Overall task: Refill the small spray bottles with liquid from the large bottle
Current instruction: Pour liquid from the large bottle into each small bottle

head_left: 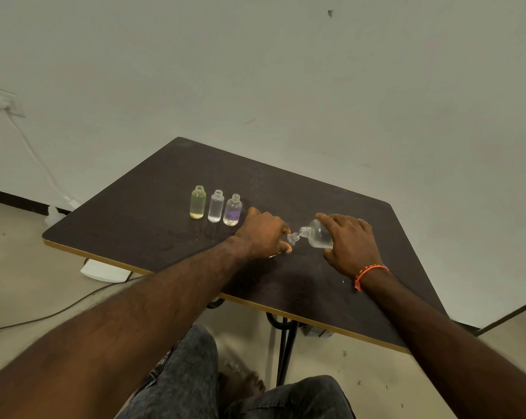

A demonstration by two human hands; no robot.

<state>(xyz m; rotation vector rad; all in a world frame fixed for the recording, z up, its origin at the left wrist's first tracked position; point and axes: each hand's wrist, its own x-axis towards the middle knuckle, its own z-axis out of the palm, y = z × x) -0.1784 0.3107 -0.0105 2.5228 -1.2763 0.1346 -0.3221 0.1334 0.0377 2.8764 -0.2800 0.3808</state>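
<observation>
Pouring stage, centre right of the frame. Right hand (351, 246) clasped around the large bottle (319, 234), tipped on its side with neck pointing frame-left, clear liquid pooled along its lower wall. Left hand (264, 234) closed around a small spray bottle (292, 238), mostly hidden by the fingers, only the threaded neck visible, mouth touching or just beside the mouth of the large bottle. Fill level of this held bottle not visible.

Upper left of the hands, three more small bottles in a row, upright and uncapped: yellow-tinted bottle (198, 202), clear bottle (216, 206), purple-tinted bottle (232, 210). Yellow one apparently nearly full; purple one seemingly liquid only in the lower part; clear one hard to judge. Spray caps nowhere in view. Judged progress: mid-task, with the current pour to finish, possible topping up, and caps to refit.

Surface: dark wood-grain table (165, 231) with a pale edge band, on dark metal legs. Room: plain pale wall, wall socket (1, 101) at upper left with a white cable (37, 158) running down to the beige floor. Orange wristband (369, 273) on the right wrist.
</observation>
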